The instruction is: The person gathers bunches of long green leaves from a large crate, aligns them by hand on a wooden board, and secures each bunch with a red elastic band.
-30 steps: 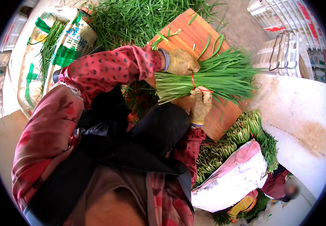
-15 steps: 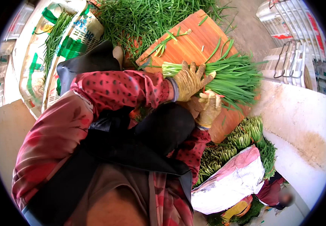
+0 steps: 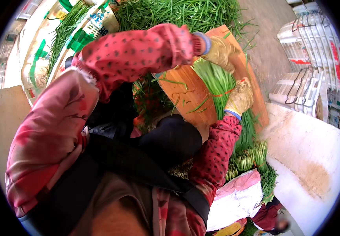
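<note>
Bundle of long green stalks (image 3: 218,83), paler at the upper end, red band (image 3: 221,94) round its middle; lies across the wooden board (image 3: 197,92), leaf tips past its lower edge. Left hand (image 3: 219,53), gloved, arched over the pale end, fingers part-bent, hold unclear. Right hand (image 3: 240,97), gloved, at the band, fingers curled; grip cannot be told.

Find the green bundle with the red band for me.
In the head view, the bundle lies right of centre on the wooden board, its upper end by the left hand, the right hand at its red band.
</note>
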Motion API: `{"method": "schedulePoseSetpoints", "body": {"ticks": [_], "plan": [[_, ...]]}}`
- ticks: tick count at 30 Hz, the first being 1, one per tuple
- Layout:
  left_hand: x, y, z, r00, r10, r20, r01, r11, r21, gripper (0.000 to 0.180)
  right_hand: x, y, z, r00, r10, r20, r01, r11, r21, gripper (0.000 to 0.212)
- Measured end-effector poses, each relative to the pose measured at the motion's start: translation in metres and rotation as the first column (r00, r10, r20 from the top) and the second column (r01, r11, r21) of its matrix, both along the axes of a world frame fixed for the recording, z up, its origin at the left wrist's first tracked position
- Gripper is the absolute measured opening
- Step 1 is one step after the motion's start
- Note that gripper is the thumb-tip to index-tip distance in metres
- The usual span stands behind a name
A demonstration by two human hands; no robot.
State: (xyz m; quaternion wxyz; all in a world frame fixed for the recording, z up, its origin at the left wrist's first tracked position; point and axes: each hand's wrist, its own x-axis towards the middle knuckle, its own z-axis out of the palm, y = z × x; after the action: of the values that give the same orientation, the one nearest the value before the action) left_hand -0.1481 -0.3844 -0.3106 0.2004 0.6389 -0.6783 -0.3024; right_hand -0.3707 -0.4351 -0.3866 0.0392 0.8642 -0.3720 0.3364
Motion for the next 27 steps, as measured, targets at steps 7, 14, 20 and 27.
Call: {"method": "schedulePoseSetpoints", "body": {"ticks": [7,14,20,27], "plan": [[0.029,0.068,-0.012,0.819,0.424,-0.386,-0.573,0.592,-0.566,0.052,0.0,-0.018,-0.01,0.994,-0.096,-0.043,0.104,0.827,0.552,0.027],[0.03,0.09,-0.054,0.567,0.439,-0.697,-0.746,0.632,-0.209,0.059,-0.003,0.002,0.0,0.984,-0.141,0.113,0.022,0.714,0.699,0.031],[0.011,0.07,-0.029,0.902,0.335,-0.272,-0.429,0.636,-0.641,0.072,-0.001,0.014,0.002,0.961,-0.248,0.126,0.114,0.765,0.634,0.029],[-0.007,0.05,-0.09,0.937,0.075,0.342,0.067,0.92,-0.387,0.072,0.002,-0.006,0.003,0.991,-0.127,0.045,0.063,0.732,0.678,0.027]]}}
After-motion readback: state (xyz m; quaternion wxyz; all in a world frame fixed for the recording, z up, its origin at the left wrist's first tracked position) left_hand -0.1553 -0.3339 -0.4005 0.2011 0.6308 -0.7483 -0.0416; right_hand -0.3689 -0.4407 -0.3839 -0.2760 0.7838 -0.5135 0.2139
